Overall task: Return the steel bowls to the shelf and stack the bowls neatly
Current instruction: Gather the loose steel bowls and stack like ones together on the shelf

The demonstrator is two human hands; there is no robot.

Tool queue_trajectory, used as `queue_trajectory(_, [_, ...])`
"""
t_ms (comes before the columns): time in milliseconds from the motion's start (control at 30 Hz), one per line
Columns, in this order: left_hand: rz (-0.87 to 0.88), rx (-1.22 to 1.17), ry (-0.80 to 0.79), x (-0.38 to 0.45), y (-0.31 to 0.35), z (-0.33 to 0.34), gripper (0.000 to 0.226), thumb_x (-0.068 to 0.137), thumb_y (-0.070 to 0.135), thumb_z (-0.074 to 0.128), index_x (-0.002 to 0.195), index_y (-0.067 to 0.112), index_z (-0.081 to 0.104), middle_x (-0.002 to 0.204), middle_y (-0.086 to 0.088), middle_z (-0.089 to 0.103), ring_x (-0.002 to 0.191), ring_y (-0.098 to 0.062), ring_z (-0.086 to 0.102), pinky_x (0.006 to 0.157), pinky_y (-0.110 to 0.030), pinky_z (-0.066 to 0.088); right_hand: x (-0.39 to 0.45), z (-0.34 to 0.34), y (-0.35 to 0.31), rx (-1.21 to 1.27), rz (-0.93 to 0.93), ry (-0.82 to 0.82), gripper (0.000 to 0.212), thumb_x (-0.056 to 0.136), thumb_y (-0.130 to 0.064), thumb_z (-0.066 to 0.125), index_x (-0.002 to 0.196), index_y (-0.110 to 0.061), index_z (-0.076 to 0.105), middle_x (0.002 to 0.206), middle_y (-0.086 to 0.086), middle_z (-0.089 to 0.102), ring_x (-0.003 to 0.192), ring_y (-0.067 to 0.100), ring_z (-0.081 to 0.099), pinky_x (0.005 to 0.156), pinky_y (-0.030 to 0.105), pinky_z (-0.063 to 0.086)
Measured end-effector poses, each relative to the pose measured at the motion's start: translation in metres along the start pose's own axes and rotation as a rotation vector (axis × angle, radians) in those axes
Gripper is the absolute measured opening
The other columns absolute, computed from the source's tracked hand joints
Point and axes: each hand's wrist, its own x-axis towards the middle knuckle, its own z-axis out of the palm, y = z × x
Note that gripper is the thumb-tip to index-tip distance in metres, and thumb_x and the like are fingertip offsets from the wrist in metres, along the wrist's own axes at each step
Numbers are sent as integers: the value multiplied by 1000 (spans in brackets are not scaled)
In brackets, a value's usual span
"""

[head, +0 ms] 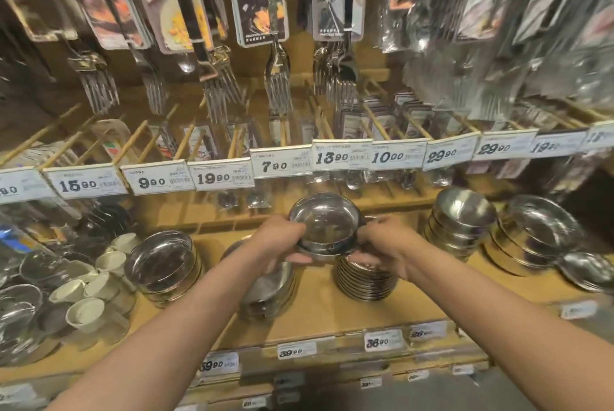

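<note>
A small stack of steel bowls (327,223) is held tilted toward me, above the wooden shelf (332,311). My left hand (282,241) grips its left rim and my right hand (382,247) grips its right rim. Directly under it stands a taller stack of steel bowls (365,281). Another stack (269,291) sits below my left hand, partly hidden by my wrist. Further stacks stand at the left (162,264) and at the right (460,221), (531,237).
Packaged forks (279,78) hang from pegs above the shelf, over a row of price tags (342,156). White ceramic cups (86,311) and glassware crowd the left end. A lone steel dish (588,271) lies at the far right. Lower shelf edges carry more price labels.
</note>
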Motion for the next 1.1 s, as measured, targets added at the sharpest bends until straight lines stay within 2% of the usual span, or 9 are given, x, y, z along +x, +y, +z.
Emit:
queue_trajectory(67, [9,51,-33,1,4,3,13,96,-3,49,106,-3,56,95,-26,72,76,-30,77,54,-28,63,-3,-17,0,16,19,-51,22,92,10,53,113,11,60,82,22,72,57,22,70,57,34,62])
queue_trajectory(167, [-8,50,-94,-2,11,7,11,92,-5,50,100,-5,59,79,-21,74,75,-31,77,51,-25,61,-7,-39,-2,58,44,-135,23,96,9,51,118,7,59,101,28,71,62,25,74,57,33,63])
queue_trajectory(267, [-30,101,-134,-3,17,12,15,94,-3,50,106,-5,59,94,-28,74,79,-29,77,50,-20,59,-10,-53,-3,57,28,-202,26,94,12,51,119,7,59,110,34,70,66,26,76,58,31,63])
queue_trajectory(367, [-48,238,-114,0,20,18,17,95,0,52,110,-4,59,90,-22,72,66,-23,74,45,-19,55,-12,-56,-2,23,-12,-194,27,91,15,50,115,8,60,106,35,71,63,25,75,57,28,62])
queue_trajectory(533, [-23,274,-67,1,33,23,7,97,-1,55,103,1,57,88,-17,70,53,-16,72,40,-17,53,-10,-56,2,22,-60,-102,16,87,16,55,88,1,58,69,22,72,56,26,73,52,29,62])
queue_trajectory(700, [-8,286,-53,-1,41,20,16,98,2,54,113,-2,54,79,-18,75,55,-19,73,40,-19,55,-7,-55,1,56,-96,-121,21,88,16,54,99,0,62,72,16,76,61,26,75,46,25,59])
queue_trajectory(833, [42,345,57,1,45,17,19,97,1,55,115,-5,59,89,-25,71,58,-26,73,50,-28,62,-1,-49,1,42,-116,-111,27,88,14,58,109,-2,63,93,23,76,75,32,77,59,33,64])
queue_trajectory(1000, [107,374,176,5,46,8,18,93,0,61,111,-1,64,67,-20,75,48,-24,69,60,-33,62,6,-50,2,-12,-147,-63,27,87,11,62,105,-9,62,97,21,74,67,28,77,50,26,60])
queue_trajectory(1100, [82,230,200,10,41,-2,12,94,-2,60,103,-5,67,57,-14,71,45,-22,67,55,-33,61,15,-62,5,1,-133,-9,26,88,9,65,107,-7,60,105,22,72,71,30,77,56,31,64])
